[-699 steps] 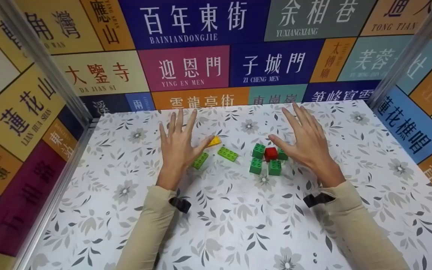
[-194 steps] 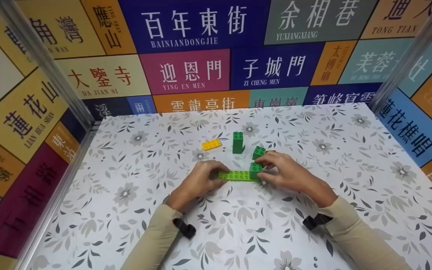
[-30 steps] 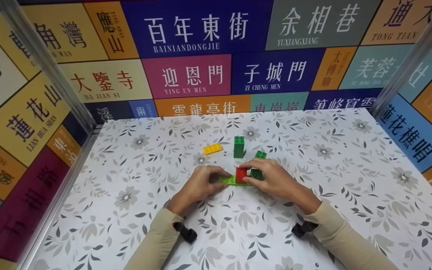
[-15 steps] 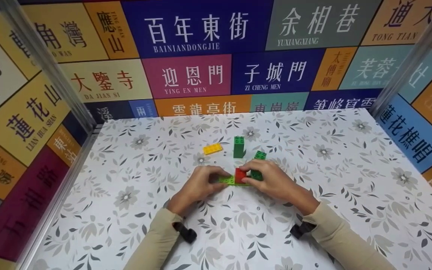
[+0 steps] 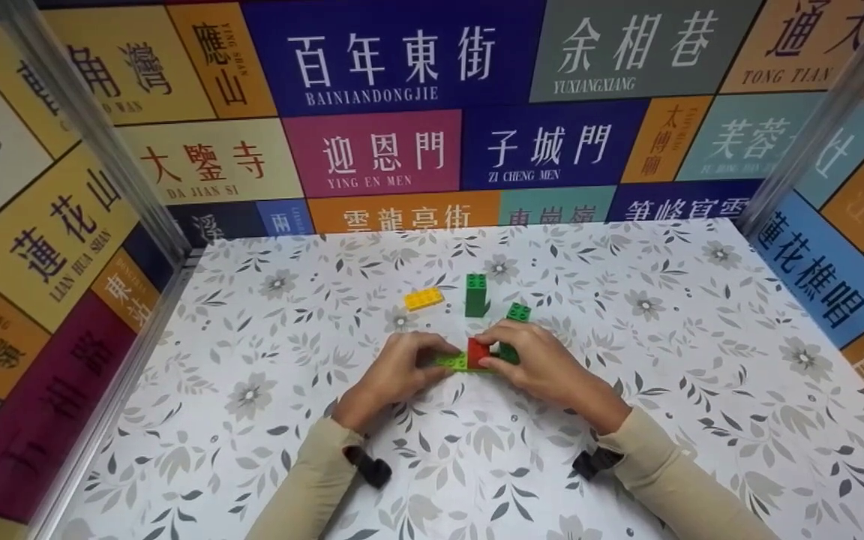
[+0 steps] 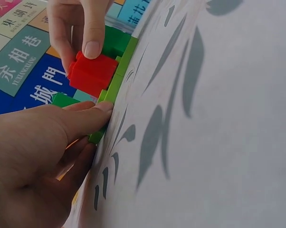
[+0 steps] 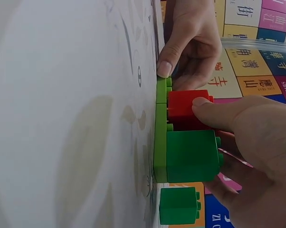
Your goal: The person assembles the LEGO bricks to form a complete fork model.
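Note:
Two lime-green bricks lie end to end as one strip (image 7: 160,137). My left hand (image 5: 394,371) pinches the strip's left end between thumb and fingers. My right hand (image 5: 544,367) pinches a red block (image 5: 478,353) by its sides, on or just above the strip's middle. In the right wrist view a green block (image 7: 190,156) sits on the strip's right end, with a narrow gap between it and the red block (image 7: 185,109). The right fingers partly hide both blocks in the head view.
Behind the strip stands a tall green block stack (image 5: 475,296), with a yellow brick (image 5: 423,299) to its left. Another green block (image 5: 519,311) is just behind my right hand. Sign-covered walls rise beyond the flower-patterned table (image 5: 252,465).
The red block has shifted slightly left along the strip in my right hand's grip. The left hand keeps its hold on the strip's left end.

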The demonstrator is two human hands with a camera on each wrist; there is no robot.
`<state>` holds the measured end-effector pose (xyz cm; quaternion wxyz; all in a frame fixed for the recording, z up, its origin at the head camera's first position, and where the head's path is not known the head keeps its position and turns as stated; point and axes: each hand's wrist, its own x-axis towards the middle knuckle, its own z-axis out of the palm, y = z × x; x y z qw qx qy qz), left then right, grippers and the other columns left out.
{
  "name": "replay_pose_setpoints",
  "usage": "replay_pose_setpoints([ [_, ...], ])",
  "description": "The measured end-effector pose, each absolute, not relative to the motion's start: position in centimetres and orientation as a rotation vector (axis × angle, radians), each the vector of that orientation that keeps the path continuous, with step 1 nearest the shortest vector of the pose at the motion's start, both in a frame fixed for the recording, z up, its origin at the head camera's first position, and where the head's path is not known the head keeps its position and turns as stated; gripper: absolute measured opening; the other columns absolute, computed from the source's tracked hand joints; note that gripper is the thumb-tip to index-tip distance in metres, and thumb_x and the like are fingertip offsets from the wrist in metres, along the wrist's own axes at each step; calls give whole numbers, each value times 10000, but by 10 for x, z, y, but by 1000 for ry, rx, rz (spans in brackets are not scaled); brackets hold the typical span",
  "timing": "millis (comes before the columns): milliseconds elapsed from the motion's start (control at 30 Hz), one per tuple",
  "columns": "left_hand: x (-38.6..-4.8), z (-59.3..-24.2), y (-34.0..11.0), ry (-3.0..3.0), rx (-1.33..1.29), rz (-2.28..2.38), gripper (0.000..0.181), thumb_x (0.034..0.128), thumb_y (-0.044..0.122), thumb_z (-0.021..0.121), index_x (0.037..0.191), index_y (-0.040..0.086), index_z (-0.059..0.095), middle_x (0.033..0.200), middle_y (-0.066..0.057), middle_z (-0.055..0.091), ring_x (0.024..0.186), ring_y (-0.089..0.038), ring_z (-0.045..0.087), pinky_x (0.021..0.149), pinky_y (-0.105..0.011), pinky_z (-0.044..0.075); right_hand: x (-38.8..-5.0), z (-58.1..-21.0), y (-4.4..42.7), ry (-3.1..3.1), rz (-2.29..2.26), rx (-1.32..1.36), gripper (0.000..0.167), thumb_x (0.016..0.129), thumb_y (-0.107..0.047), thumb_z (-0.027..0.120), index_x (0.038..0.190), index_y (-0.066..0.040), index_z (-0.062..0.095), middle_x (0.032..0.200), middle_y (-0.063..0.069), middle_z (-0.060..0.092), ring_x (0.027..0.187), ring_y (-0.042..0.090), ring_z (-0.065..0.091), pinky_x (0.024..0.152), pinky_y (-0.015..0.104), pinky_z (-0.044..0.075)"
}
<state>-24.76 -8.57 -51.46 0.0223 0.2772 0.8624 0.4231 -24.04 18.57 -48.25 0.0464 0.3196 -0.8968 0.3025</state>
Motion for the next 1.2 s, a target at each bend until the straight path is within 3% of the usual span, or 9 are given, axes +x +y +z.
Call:
replay_pose_setpoints([
  [567, -250, -512, -85, 2647, 802, 1282, 314, 944, 117, 843, 1251, 170, 805, 1254, 30, 802, 1184, -130, 724, 1072, -359, 574, -244, -483, 185, -2739, 902, 979, 323, 949, -301, 850, 1250, -200, 787, 1160, -46, 780, 1110, 188, 735, 1039, 460, 586],
  [800, -250, -511, -90, 2676, 837, 1274, 283, 949, 139, 849, 1229, 158, 815, 1222, 19, 813, 1107, -132, 743, 974, -359, 613, -245, -481, 178, -2717, 835, 1016, 308, 958, -315, 845, 1240, -200, 801, 1123, -51, 782, 1055, 181, 744, 985, 471, 585],
  [1200, -251, -512, -82, 2656, 761, 1253, 311, 944, 152, 852, 1247, 205, 806, 1231, 73, 800, 1101, -89, 725, 990, -316, 596, -244, -481, 184, -2730, 797, 982, 348, 919, -303, 880, 1234, -183, 794, 1163, -27, 801, 1094, 202, 748, 1015, 497, 567],
])
